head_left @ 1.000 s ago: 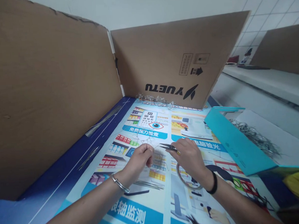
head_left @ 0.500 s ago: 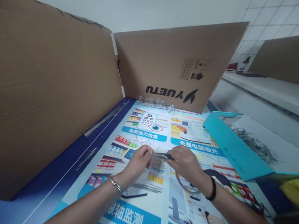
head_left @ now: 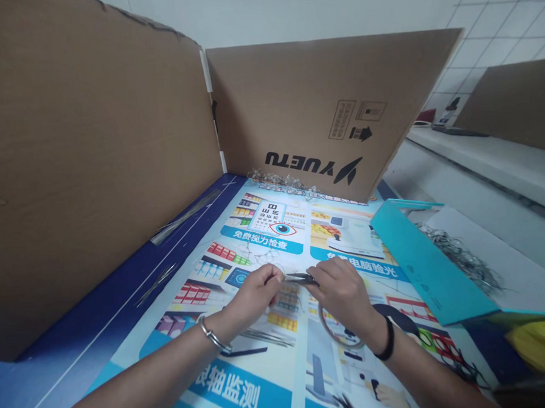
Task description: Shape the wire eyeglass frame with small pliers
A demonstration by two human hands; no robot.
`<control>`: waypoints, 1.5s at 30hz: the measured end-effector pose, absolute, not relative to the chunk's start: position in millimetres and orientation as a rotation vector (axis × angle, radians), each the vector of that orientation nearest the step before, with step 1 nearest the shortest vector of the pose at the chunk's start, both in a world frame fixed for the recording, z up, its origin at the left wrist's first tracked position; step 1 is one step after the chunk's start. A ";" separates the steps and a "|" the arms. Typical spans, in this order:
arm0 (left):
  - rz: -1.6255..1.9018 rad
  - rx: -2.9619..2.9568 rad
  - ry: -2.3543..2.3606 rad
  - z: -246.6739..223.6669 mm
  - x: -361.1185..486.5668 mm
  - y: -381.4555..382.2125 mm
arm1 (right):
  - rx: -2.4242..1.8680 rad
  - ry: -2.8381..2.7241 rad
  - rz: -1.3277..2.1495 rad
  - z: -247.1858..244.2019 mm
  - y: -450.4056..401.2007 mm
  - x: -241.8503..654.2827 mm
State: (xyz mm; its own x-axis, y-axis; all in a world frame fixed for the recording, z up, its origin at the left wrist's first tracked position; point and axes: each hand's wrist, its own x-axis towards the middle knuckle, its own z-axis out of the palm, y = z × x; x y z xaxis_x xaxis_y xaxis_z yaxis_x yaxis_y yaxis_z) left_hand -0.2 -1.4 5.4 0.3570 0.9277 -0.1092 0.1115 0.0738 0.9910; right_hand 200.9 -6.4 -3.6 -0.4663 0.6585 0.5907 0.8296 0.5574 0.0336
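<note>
My left hand [head_left: 258, 287], with a silver bangle at the wrist, is closed in a pinch on a thin wire; most of the wire is hidden or too fine to follow. Facing it, my right hand [head_left: 343, 290] is wrapped around a pair of pliers [head_left: 300, 278]. The tips of the pliers point left and meet the wire right at my left fingertips. Below the hands, several straight wires [head_left: 270, 337] lie on the printed poster sheet [head_left: 290, 404]. A round ring [head_left: 337, 339], perhaps a roll of tape, rests partly behind my right wrist.
Cardboard panels stand at the left [head_left: 91, 146] and back [head_left: 271, 106]. Tangled clear-looking pieces [head_left: 280, 180] line the back panel's foot. Wire bundles [head_left: 186, 217] lie at left. A teal box [head_left: 422, 269] at right holds loose wire pieces [head_left: 462, 255]. A dark tool [head_left: 346, 406] shows at the bottom.
The pliers were blurred by motion and now look steadier, their tips at my left fingers. My right hand has tilted slightly. The view has shifted a little.
</note>
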 end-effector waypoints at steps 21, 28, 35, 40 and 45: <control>0.845 1.336 1.092 0.1 3.8 -3.3 | -1.207 -2.433 -0.715 8.4 -13.7 198.9; 0.866 1.177 1.056 -2.5 4.7 -4.8 | -1.246 -2.397 -0.635 3.4 -12.0 197.5; 0.862 1.133 0.998 -3.0 4.2 -4.3 | -1.222 -2.414 -0.634 5.4 -12.1 197.3; 0.889 1.159 1.030 -2.4 5.7 -5.1 | -1.215 -2.418 -0.686 8.8 -14.0 197.2; 0.909 1.150 1.054 -2.1 6.5 -6.9 | -1.237 -2.428 -0.689 9.4 -14.7 196.1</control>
